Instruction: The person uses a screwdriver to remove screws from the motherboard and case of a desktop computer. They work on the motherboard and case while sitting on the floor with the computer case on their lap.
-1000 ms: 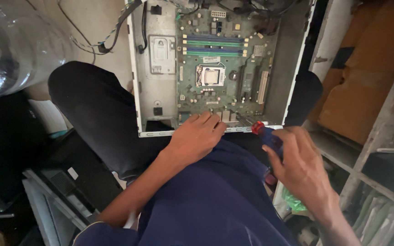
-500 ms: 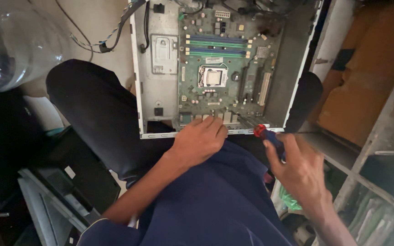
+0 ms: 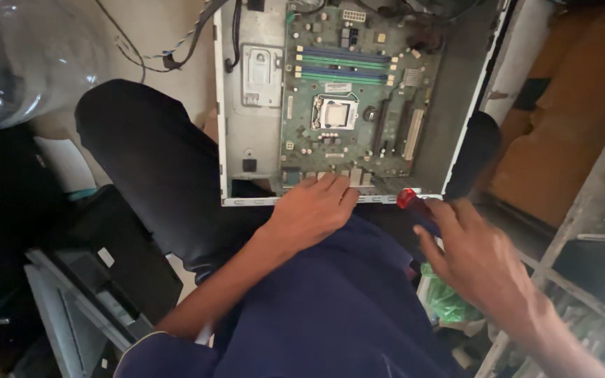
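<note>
An open grey metal computer case [image 3: 250,133] lies flat across the person's lap, its near edge toward the body. Inside it sits a green motherboard [image 3: 358,105] with a bare square processor socket at its middle and blue and green memory slots toward the far edge. A screwdriver [image 3: 414,204] (red-tipped, dark-blue handle) lies just outside the case's near right corner.

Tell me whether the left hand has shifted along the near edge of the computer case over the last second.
No. The left hand rests where it was, fingertips over the near rim of the open computer case, below the green motherboard.
</note>
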